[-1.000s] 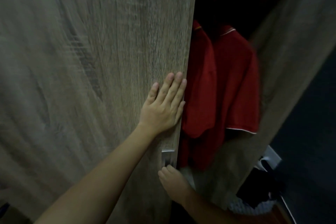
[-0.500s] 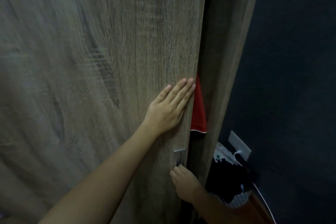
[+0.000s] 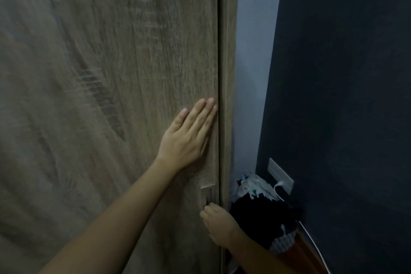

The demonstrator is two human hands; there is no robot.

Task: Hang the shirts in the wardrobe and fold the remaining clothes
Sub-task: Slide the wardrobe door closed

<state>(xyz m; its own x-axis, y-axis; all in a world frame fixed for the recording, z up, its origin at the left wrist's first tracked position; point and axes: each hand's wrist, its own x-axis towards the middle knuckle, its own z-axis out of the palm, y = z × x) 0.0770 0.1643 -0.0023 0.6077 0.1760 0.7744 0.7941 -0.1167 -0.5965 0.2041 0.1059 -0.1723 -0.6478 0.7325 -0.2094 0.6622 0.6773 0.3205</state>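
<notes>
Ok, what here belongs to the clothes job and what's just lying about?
Job: wardrobe door, its handle, left hand flat on the door, right hand hooked at that handle, heap of clothes beside the wardrobe.
Just there: wall socket, white cable.

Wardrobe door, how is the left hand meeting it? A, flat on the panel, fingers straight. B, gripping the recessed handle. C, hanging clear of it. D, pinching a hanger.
A: the left hand lies flat on the wardrobe door, fingers straight; the right hand curls at the recessed handle below.
</notes>
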